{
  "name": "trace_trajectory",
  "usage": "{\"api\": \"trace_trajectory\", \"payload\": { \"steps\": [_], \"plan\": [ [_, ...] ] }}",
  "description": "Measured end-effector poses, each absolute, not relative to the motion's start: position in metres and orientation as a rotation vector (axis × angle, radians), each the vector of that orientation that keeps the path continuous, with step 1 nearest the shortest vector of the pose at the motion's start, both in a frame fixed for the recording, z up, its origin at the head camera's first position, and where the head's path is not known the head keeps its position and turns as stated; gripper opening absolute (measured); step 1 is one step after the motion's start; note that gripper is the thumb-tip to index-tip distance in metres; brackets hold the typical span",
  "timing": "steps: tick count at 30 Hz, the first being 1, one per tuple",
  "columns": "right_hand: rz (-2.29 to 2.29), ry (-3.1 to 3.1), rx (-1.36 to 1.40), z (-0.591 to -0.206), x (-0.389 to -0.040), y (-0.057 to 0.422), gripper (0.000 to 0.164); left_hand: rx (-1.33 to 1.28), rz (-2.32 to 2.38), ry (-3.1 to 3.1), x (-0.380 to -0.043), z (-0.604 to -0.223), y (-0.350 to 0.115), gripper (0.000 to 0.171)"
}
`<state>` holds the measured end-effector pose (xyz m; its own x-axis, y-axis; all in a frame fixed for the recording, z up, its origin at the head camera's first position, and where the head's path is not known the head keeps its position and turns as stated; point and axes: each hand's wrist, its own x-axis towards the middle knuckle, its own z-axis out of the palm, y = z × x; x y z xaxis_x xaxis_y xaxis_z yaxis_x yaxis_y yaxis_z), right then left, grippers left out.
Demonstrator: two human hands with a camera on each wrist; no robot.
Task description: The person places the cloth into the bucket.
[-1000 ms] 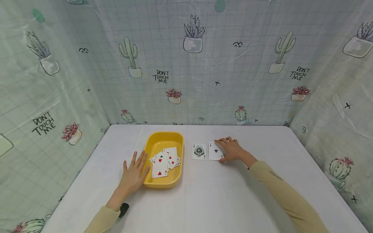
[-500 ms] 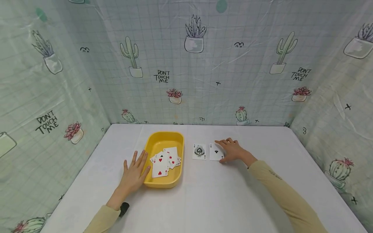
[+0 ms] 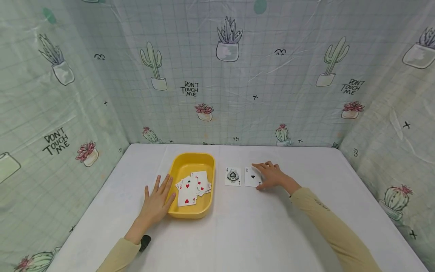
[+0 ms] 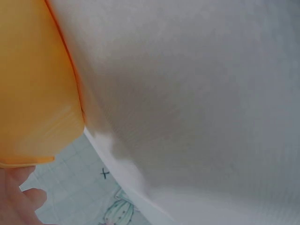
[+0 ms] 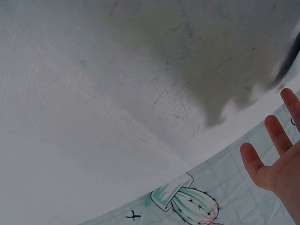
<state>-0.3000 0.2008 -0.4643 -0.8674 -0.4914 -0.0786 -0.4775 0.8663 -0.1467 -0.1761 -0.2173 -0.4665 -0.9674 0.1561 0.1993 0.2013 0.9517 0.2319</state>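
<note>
In the head view a yellow plastic tray (image 3: 190,216) holds several playing cards, with the two of hearts (image 3: 187,192) on top. My left hand (image 3: 154,204) lies spread over the tray's left rim, fingers straight. Right of the tray, the ace of spades (image 3: 232,176) lies face up on the table. Beside it is the ace of clubs (image 3: 251,176), also face up. My right hand (image 3: 272,176) pinches this card at its right part, forefinger at the top edge and thumb at the bottom corner. In the right wrist view several fingers of the right hand (image 5: 281,164) stand spread apart.
A white table (image 3: 244,230) bears the tray and cards. Curtains printed with cacti (image 3: 227,83) rise behind it and along both sides. A dark band (image 3: 145,243) shows at my left wrist.
The ace of clubs' top edge has settled slightly, now about level with the ace of spades. Both hands keep their places; the view shifts a little.
</note>
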Motion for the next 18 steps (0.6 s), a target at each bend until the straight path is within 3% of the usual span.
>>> {"api": "trace_trajectory", "payload": {
  "steps": [18],
  "plan": [
    [-0.259,2.947,-0.867,-0.451,-0.296,0.193,0.091,-0.284,-0.38,-2.918,-0.179,-0.468,-0.218,0.059]
  ]
}}
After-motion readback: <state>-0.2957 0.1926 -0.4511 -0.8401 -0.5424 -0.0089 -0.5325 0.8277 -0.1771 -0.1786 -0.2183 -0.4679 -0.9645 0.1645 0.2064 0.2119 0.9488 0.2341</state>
